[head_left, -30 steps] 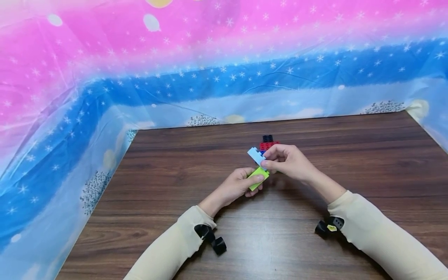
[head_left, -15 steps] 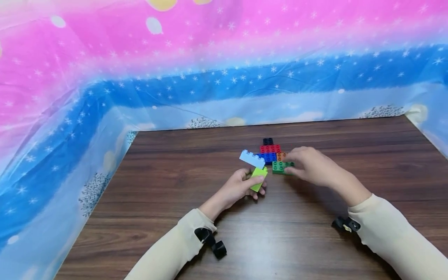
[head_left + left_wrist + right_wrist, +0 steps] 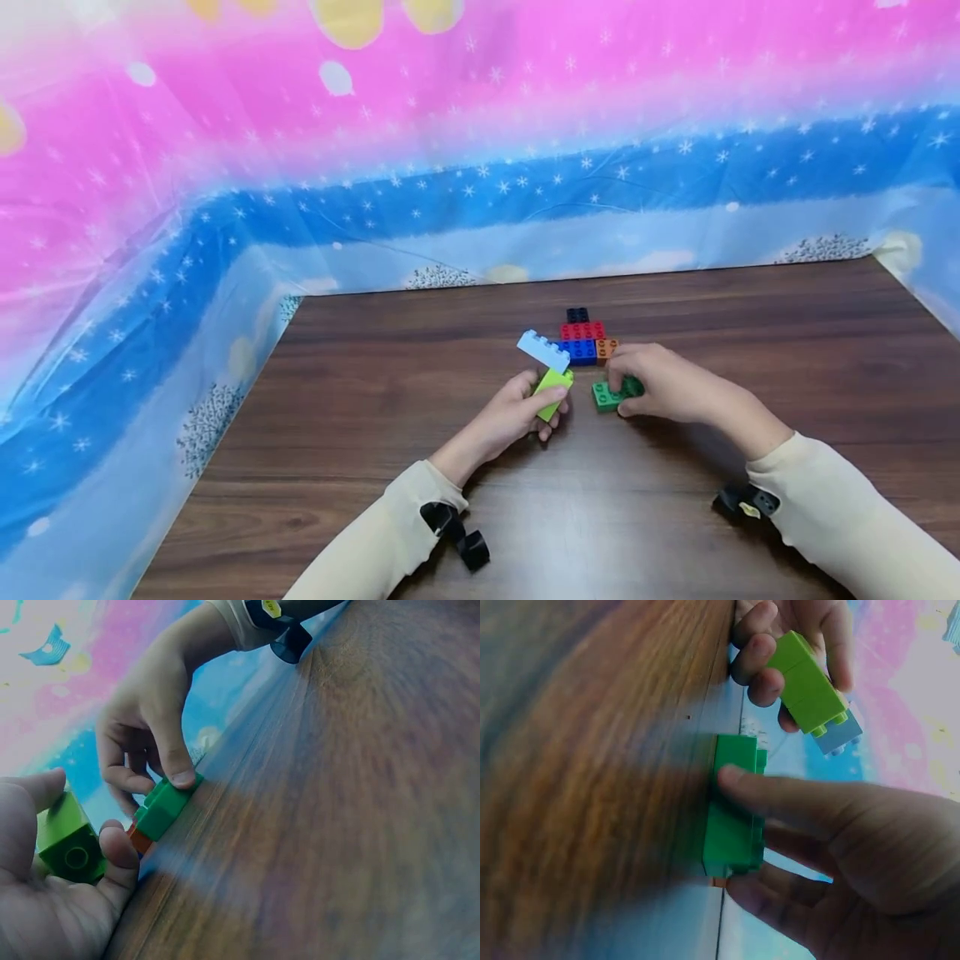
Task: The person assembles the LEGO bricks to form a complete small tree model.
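We see the left hand (image 3: 510, 417) pinching the lime block (image 3: 550, 395), with the pale blue block (image 3: 543, 350) at its far end. The right hand (image 3: 671, 385) grips the green block (image 3: 602, 398); just beyond that grip lie the orange block (image 3: 602, 350) and blue block (image 3: 579, 352).

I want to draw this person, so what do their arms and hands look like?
They wear long, plain cream sleeves. A black wrist gadget sticks out near the left hand, and another black gadget near the right hand. That right one has a yellow sticker with dark marks. Both hands are bare: no gloves.
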Tool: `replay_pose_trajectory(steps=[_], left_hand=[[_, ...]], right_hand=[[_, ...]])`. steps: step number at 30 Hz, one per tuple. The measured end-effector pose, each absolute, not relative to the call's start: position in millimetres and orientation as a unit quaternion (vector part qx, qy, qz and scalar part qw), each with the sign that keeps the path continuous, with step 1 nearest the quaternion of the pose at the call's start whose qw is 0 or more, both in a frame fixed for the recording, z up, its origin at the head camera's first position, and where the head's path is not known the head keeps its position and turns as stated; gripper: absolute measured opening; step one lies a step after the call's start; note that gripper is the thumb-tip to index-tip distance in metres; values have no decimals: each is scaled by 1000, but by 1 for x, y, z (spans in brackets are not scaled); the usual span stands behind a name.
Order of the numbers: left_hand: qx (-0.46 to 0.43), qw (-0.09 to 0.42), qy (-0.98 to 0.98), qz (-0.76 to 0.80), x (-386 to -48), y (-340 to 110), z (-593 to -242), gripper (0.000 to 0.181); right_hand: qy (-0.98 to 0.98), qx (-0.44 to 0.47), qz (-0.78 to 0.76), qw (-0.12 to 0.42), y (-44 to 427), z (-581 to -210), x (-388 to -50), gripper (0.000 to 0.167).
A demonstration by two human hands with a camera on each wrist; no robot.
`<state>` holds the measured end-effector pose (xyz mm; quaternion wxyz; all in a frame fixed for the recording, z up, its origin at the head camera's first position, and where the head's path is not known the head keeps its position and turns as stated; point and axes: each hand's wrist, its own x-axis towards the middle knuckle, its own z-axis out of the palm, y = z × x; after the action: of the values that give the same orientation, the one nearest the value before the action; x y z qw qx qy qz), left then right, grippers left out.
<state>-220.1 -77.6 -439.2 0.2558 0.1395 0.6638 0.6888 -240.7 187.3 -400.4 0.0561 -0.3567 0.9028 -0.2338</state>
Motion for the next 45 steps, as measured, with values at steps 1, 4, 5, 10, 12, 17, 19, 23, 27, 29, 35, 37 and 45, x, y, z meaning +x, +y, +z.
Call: replay_pose_trajectory(steps=[1, 4, 5, 10, 12, 17, 19, 23, 27, 29, 35, 37, 45], left_hand=[[142, 254, 665, 688, -219, -78, -440, 28], [149, 245, 667, 688, -219, -79, -442, 30], [151, 244, 666, 688, -220, -79, -442, 31], [159, 250, 666, 684, -220, -79, -440, 30], [163, 253, 668, 680, -220, -79, -440, 28], [176, 250, 680, 667, -222, -80, -439, 25], [179, 248, 681, 666, -222, -81, -439, 26], [175, 259, 672, 671, -220, -81, -441, 26], [172, 268, 666, 675, -217, -81, -445, 26], [173, 268, 662, 678, -217, -82, -446, 26], [194, 260, 657, 680, -218, -82, -445, 22], [199, 260, 659, 677, -219, -82, -445, 22], [200, 265, 666, 668, -219, -83, -447, 24]], right_hand=[[899, -359, -245, 63, 187, -401, -240, 23], [885, -350, -300, 65, 187, -402, -241, 22], [879, -346, -323, 62, 187, -402, -241, 23], [847, -312, -424, 71, 186, -402, -240, 26], [839, -303, -446, 79, 185, -403, -240, 25], [826, -311, -464, 74, 181, -402, -239, 28], [825, -310, -468, 69, 179, -401, -239, 29], [827, -308, -467, 64, 176, -402, -234, 30], [829, -309, -462, 63, 175, -406, -230, 29], [826, -309, -467, 65, 175, -407, -230, 29], [818, -305, -483, 75, 175, -408, -231, 27], [819, -301, -483, 78, 175, -407, -231, 26], [816, -313, -481, 76, 174, -407, -228, 25]])
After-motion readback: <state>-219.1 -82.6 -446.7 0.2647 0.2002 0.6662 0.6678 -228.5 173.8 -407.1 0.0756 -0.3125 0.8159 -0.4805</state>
